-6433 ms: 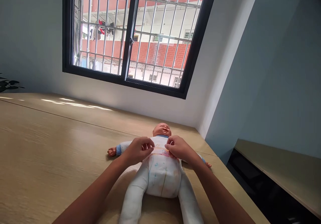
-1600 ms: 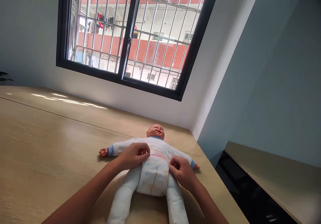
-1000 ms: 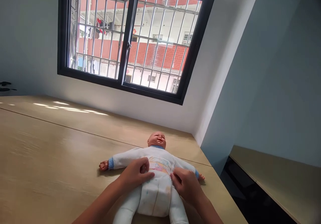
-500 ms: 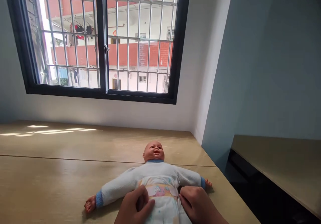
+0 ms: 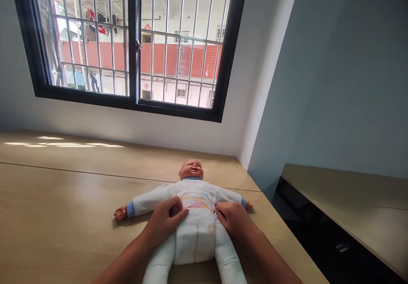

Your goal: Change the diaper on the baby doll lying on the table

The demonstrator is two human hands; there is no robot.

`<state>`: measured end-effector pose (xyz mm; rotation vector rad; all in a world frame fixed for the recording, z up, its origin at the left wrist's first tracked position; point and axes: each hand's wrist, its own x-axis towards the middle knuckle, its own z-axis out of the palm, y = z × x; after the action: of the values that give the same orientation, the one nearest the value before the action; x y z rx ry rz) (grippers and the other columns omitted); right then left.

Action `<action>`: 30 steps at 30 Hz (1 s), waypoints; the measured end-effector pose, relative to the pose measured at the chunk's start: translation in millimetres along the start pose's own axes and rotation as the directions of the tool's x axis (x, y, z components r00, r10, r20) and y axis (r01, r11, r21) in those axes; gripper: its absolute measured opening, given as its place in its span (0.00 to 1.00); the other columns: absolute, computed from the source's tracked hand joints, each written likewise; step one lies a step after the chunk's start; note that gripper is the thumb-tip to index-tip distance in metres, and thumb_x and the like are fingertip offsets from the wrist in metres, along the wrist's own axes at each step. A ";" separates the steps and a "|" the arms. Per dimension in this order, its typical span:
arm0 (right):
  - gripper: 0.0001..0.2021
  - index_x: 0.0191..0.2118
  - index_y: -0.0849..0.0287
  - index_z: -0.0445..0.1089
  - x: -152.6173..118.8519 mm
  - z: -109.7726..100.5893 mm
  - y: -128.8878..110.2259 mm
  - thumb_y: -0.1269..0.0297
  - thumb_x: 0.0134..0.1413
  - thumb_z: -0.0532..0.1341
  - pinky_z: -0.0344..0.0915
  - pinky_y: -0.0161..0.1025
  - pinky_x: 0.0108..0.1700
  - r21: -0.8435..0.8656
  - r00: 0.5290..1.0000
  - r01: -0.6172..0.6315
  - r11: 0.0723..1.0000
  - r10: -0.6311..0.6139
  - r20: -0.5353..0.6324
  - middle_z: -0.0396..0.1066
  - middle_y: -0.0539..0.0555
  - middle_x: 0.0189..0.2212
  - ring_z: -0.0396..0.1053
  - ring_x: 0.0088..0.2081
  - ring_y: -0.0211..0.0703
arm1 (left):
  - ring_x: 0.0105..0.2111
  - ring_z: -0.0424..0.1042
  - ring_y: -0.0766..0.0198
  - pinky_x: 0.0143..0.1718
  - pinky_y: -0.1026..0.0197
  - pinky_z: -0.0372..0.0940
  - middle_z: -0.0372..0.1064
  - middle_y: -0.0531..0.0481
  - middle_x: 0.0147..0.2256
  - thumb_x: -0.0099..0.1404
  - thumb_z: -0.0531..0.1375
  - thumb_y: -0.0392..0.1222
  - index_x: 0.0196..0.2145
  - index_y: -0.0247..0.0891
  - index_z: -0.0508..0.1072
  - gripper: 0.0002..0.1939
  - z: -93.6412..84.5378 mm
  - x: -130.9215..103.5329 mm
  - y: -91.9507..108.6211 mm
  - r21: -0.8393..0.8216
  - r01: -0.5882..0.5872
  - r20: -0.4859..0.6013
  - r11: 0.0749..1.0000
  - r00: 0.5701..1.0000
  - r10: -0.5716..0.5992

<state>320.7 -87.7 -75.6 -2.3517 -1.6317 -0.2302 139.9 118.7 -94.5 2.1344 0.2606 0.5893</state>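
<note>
A baby doll (image 5: 192, 185) in a white top with blue cuffs lies on its back on the wooden table, arms spread and head toward the window. Around its waist is a white diaper (image 5: 195, 237) with a coloured picture band across the front. My left hand (image 5: 167, 215) is closed at the diaper's left edge, thumb and curled fingers pinching it. At the opposite edge, my right hand (image 5: 232, 218) is closed too, its fingertips partly hidden against the diaper's side. The doll's white legs extend toward me between my forearms.
The table (image 5: 63, 216) has a seam running across it and meets the wall below a barred window (image 5: 134, 101). Its right edge slants past my right arm. Beyond a dark gap stands a second table (image 5: 344, 195) by the grey-blue wall.
The view has tilted down and turned slightly, so the doll and hands sit higher and more of the diaper and legs shows. Both hands keep their places at the diaper's sides.
</note>
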 end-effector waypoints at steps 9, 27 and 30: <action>0.18 0.27 0.57 0.61 3.4 8.9 -20.3 0.56 0.67 0.51 0.45 0.40 0.31 0.232 0.978 -0.115 0.966 0.152 -0.145 0.71 0.53 0.25 0.61 0.28 0.41 | 0.26 0.55 0.66 0.28 0.64 0.50 0.55 0.58 0.23 0.64 0.60 0.56 0.31 0.38 0.65 0.17 -2.8 1.6 3.8 0.033 -0.013 -0.042 0.999 0.999 0.014; 0.16 0.29 0.55 0.57 18.5 33.0 -18.4 0.52 0.66 0.50 0.43 0.40 0.29 0.218 0.986 -0.105 0.970 0.131 -0.106 0.66 0.50 0.22 0.62 0.26 0.43 | 0.25 0.63 0.61 0.30 0.58 0.49 0.67 0.48 0.23 0.67 0.54 0.50 0.21 0.39 0.68 0.19 6.6 19.9 22.9 0.476 0.115 -0.055 0.872 0.993 -0.101; 0.14 0.29 0.56 0.60 18.8 34.8 -18.7 0.59 0.67 0.49 0.41 0.41 0.29 0.079 0.982 -0.041 0.996 0.054 -0.179 0.69 0.51 0.24 0.63 0.26 0.42 | 0.28 0.66 0.60 0.30 0.58 0.48 0.72 0.45 0.27 0.67 0.51 0.44 0.24 0.38 0.69 0.16 6.8 20.3 19.3 0.523 0.106 -0.047 0.846 0.994 -0.096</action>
<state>309.1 -54.1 -101.0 -2.2392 -1.4719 -0.3559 160.3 110.4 -75.9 2.6218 0.6010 0.5148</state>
